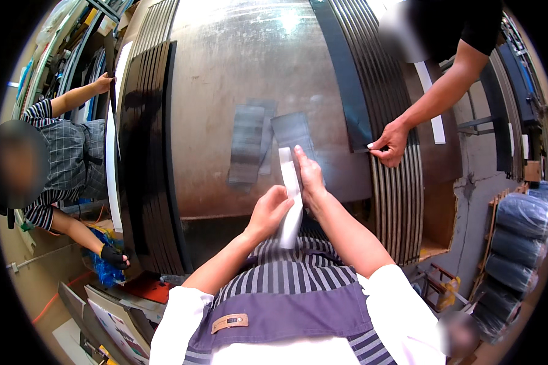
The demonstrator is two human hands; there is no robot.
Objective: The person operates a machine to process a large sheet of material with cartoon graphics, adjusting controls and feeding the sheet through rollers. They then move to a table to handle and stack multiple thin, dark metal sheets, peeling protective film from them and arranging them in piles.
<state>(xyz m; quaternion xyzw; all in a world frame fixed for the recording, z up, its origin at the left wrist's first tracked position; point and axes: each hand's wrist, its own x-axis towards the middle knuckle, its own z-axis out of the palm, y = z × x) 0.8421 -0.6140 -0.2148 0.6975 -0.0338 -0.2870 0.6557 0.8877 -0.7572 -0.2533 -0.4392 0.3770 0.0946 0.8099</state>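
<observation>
A whitish, strip-like piece [290, 182] stands between my two hands in front of my apron, its lower end curving toward me. My left hand [270, 212] is closed on its left side, fingers curled and thumb against it. On its right side, my right hand [310, 177] grips the same piece, thumb stretched along it; its other fingers are partly hidden. Just beyond my hands, thin grey sheets [246, 140] lie on the metal tabletop [213, 79]. Another grey sheet [292, 128] lies right beside my right hand.
Stacked long dark strips [146, 146] border the table on the left; ribbed strips [396, 201] run along the right. A co-worker's hand [391, 145] touches a dark strip's end at right. Another person [67, 158] stands at left. Wrapped rolls [517, 243] are at far right.
</observation>
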